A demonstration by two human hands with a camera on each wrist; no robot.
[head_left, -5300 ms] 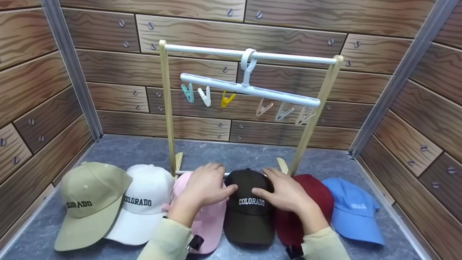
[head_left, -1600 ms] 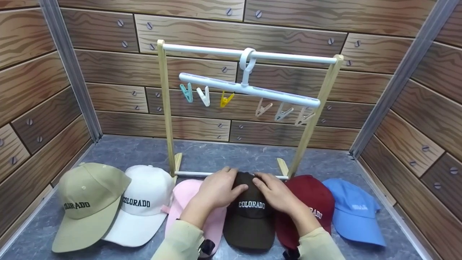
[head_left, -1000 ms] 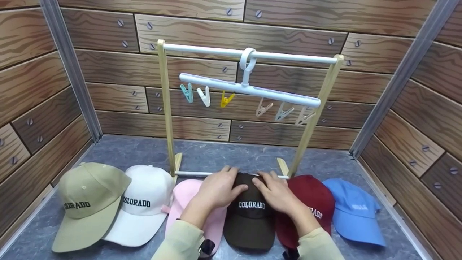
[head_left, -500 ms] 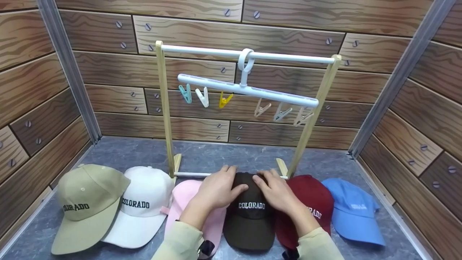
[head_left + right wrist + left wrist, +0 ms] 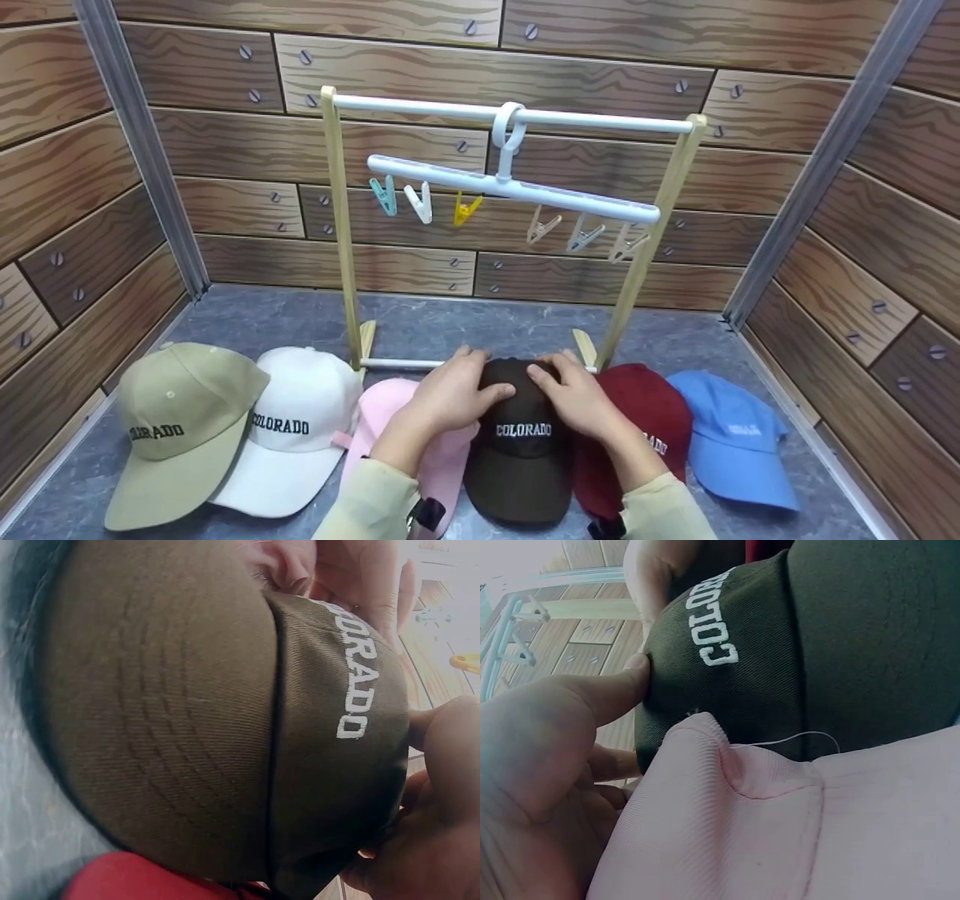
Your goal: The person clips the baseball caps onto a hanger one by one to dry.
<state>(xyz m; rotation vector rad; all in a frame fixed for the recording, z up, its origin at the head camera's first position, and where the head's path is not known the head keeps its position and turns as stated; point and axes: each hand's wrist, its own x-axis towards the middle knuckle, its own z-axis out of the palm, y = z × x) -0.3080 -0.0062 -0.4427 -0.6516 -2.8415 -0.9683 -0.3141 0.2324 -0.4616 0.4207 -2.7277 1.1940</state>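
A dark brown baseball cap [image 5: 517, 484] with white COLORADO lettering sits at the front middle in the head view, its brim toward me. My left hand [image 5: 454, 394] holds the crown's left side, thumb on the front panel and fingers behind. On the other side my right hand [image 5: 581, 397] holds the crown likewise; its thumb presses the cap in the right wrist view. A pink cap [image 5: 772, 832] lies against the dark cap, partly under my left wrist. The maroon cap [image 5: 649, 397] is partly covered by my right hand and forearm.
White [image 5: 300, 390] and khaki caps [image 5: 187, 390] overlap at the left. A blue cap [image 5: 739, 442] lies at the right. Behind stands a wooden rack [image 5: 341, 225], with a tilted light-blue hanger [image 5: 450, 174] bearing several clips. Wood-patterned walls enclose the grey tabletop [image 5: 450, 319].
Compared with the oldest frame, both hands have closed in on the dark cap's crown, uncovering more of the maroon cap. Over the last second hands and caps have hardly moved.
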